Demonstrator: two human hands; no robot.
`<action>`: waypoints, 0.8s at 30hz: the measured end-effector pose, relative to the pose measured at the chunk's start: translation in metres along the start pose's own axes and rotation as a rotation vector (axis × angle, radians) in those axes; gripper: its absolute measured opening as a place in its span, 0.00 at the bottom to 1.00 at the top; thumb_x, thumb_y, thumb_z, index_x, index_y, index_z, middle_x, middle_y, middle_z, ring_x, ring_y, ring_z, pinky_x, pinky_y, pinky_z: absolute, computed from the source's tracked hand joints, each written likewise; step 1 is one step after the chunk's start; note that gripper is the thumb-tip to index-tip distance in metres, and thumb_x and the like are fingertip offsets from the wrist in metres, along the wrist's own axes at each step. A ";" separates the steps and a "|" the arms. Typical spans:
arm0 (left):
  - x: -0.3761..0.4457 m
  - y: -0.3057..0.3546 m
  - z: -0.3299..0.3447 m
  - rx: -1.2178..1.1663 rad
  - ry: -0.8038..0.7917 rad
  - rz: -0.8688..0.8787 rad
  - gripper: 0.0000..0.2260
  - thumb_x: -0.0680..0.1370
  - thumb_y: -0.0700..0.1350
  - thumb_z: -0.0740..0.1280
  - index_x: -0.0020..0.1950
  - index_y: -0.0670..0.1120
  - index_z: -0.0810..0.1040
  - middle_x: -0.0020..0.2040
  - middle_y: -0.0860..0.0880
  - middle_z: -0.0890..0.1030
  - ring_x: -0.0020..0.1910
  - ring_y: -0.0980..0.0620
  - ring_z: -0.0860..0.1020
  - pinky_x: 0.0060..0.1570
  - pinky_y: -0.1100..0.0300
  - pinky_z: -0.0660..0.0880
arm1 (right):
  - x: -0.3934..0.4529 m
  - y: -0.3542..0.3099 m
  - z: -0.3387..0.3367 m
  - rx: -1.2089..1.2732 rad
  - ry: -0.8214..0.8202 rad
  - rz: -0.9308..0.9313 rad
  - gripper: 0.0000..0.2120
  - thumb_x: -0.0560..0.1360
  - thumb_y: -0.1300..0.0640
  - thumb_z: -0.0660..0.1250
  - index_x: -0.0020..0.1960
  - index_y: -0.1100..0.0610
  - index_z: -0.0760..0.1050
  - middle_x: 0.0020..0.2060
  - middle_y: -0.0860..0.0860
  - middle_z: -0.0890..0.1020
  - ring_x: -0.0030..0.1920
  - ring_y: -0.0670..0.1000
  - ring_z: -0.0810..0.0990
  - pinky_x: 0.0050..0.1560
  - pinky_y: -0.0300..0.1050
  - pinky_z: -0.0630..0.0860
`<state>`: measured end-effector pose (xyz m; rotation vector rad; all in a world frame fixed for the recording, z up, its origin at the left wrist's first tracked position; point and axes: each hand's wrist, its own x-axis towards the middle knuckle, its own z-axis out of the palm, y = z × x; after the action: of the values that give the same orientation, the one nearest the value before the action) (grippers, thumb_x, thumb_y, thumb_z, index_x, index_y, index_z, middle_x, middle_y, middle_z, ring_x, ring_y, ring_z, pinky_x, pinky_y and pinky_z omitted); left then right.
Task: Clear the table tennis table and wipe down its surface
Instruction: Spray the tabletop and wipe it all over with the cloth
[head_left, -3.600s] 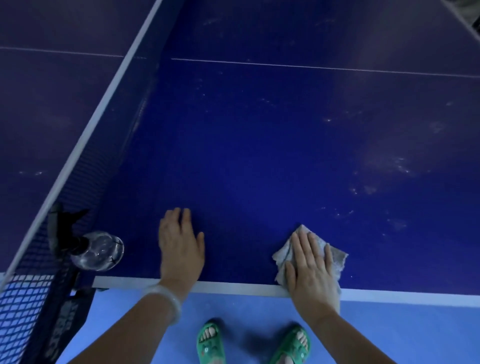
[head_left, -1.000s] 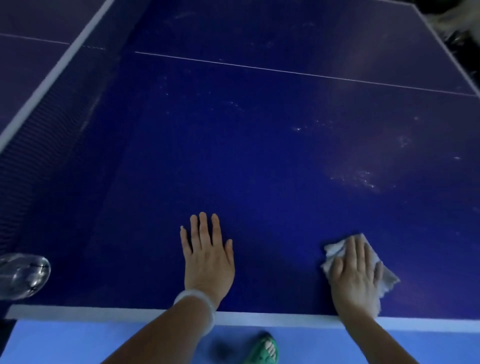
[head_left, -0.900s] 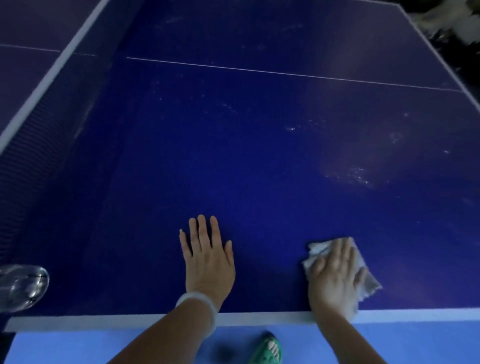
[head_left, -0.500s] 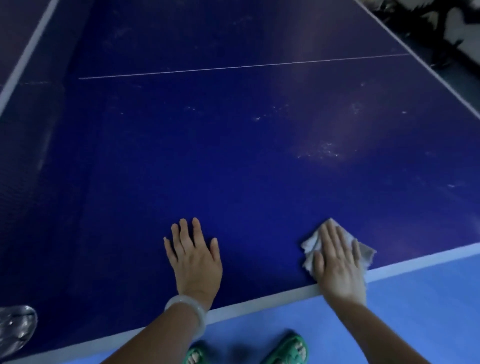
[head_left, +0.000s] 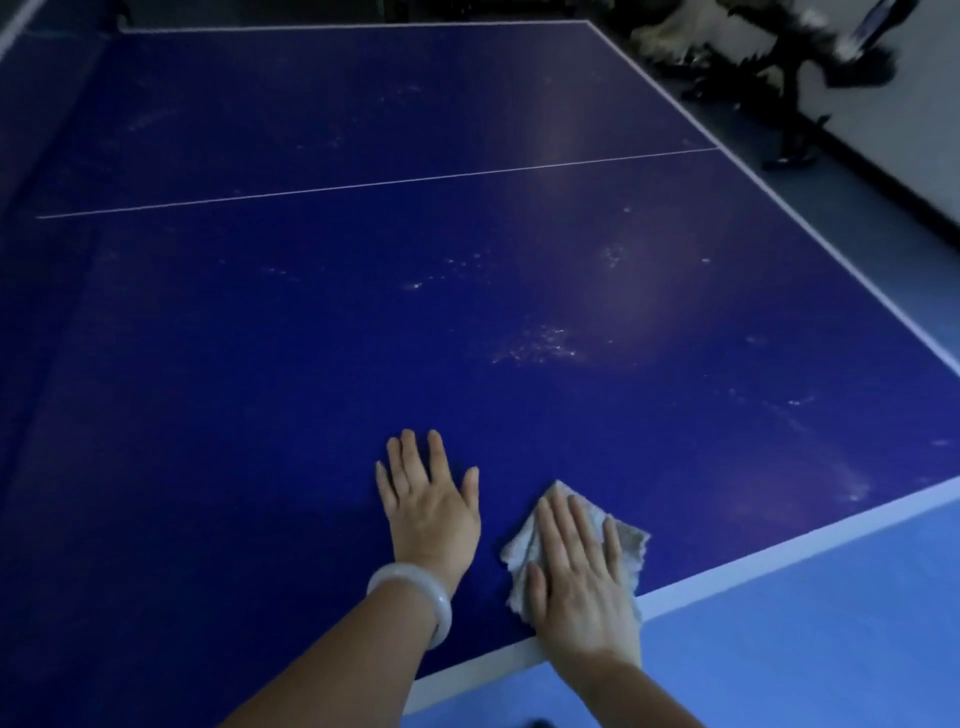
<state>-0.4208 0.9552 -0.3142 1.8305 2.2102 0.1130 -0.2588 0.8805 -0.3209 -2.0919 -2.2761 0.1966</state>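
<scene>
Fingers (head_left: 571, 525) of my right hand (head_left: 582, 582) lie flat, pressing the cloth (head_left: 626, 545) at the desk's (head_left: 311, 364) near edge; left hand (head_left: 431, 514) rests flat, steadying me.

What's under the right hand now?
A crumpled grey cloth, pressed flat onto the table by the right hand. The cloth's middle is covered.

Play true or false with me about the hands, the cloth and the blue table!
1. The right hand presses flat on the cloth. True.
2. The left hand holds a spray bottle. False: it rests flat on the bare table.
3. A pale bracelet circles the left wrist. True.
4. The cloth lies by the far edge. False: it lies at the near edge.
5. Whitish specks dot the table beyond the hands. True.
</scene>
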 end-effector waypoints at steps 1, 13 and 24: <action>0.001 0.005 0.005 0.039 0.009 -0.025 0.31 0.81 0.61 0.40 0.80 0.46 0.45 0.80 0.40 0.45 0.79 0.42 0.43 0.76 0.42 0.42 | 0.000 0.008 -0.001 -0.006 -0.009 -0.067 0.29 0.79 0.47 0.53 0.79 0.55 0.58 0.79 0.50 0.56 0.79 0.51 0.53 0.74 0.57 0.53; 0.000 0.012 0.016 0.097 0.105 -0.039 0.31 0.80 0.58 0.46 0.77 0.40 0.61 0.75 0.34 0.61 0.76 0.37 0.57 0.74 0.37 0.54 | 0.050 0.132 -0.026 0.037 0.065 0.591 0.31 0.77 0.47 0.40 0.80 0.54 0.50 0.79 0.51 0.52 0.79 0.51 0.50 0.77 0.57 0.46; 0.000 0.015 0.012 0.128 0.074 -0.071 0.32 0.80 0.58 0.44 0.77 0.41 0.60 0.76 0.36 0.61 0.77 0.38 0.57 0.74 0.38 0.55 | 0.083 0.162 -0.027 0.005 -0.067 0.056 0.30 0.80 0.51 0.55 0.80 0.48 0.50 0.78 0.42 0.46 0.79 0.46 0.49 0.78 0.52 0.51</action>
<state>-0.4030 0.9571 -0.3221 1.8377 2.3820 0.0261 -0.1028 0.9780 -0.3184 -2.1806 -2.2522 0.2774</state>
